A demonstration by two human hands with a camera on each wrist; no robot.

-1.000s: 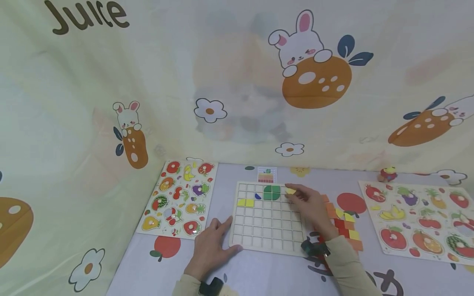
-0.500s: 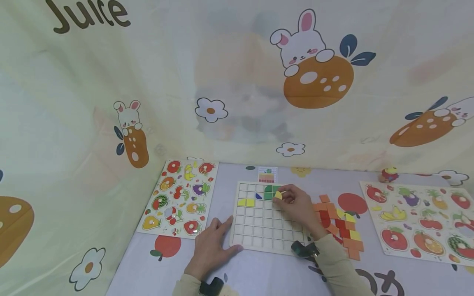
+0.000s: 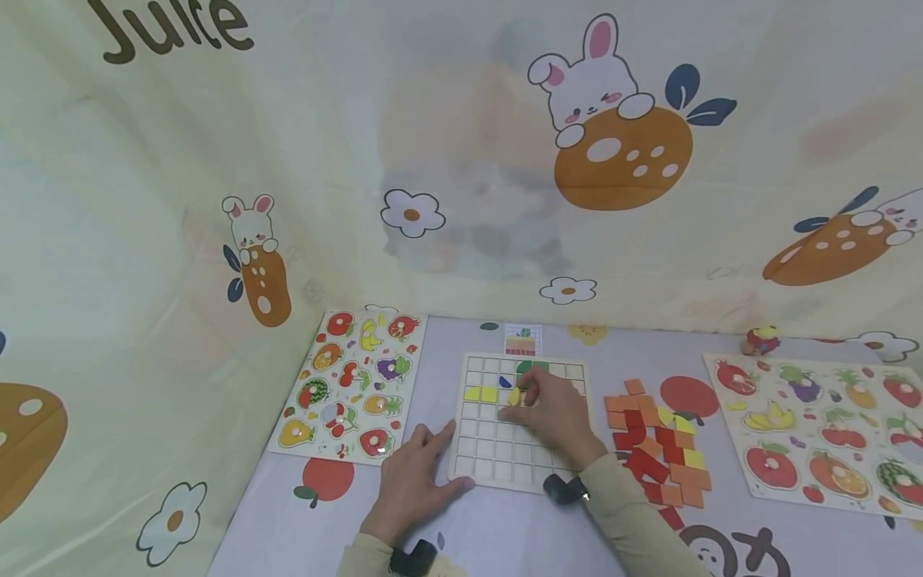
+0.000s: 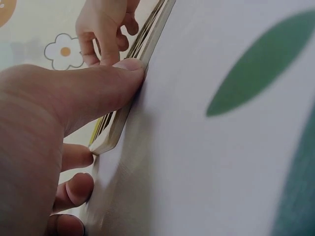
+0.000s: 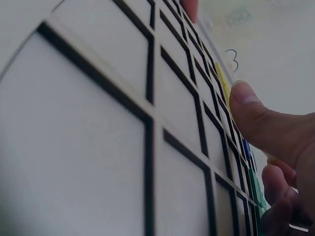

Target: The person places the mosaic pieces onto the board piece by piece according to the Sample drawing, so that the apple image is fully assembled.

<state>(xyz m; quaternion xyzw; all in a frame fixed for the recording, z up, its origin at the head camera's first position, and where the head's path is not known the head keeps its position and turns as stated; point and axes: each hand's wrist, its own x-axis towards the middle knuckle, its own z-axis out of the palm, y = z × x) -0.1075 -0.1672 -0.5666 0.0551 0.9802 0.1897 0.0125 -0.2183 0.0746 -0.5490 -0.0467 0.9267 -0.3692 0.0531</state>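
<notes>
A wooden grid board (image 3: 497, 461) lies on the table in the head view. In it sit two yellow tiles (image 3: 479, 394), a small blue piece (image 3: 503, 382) and green pieces (image 3: 534, 366). My right hand (image 3: 521, 401) is over the board's middle rows and pinches a yellow piece (image 3: 513, 396) just right of the yellow tiles. My left hand (image 3: 440, 453) lies flat on the table at the board's lower left corner. In the left wrist view its thumb (image 4: 98, 93) presses against the board's edge (image 4: 120, 123). The right wrist view shows the grid cells (image 5: 98, 123) close up and my thumb (image 5: 261, 123).
A pile of loose red, orange and yellow tiles (image 3: 659, 445) lies right of the board. A small pattern card (image 3: 521, 340) sits behind it. Fruit peg puzzles lie at the left (image 3: 353, 385) and right (image 3: 815, 425). A small red toy (image 3: 757, 340) stands by the cloth backdrop.
My right hand has carried the yellow piece leftward from the board's top right area to beside the two yellow tiles. The left hand has stayed put.
</notes>
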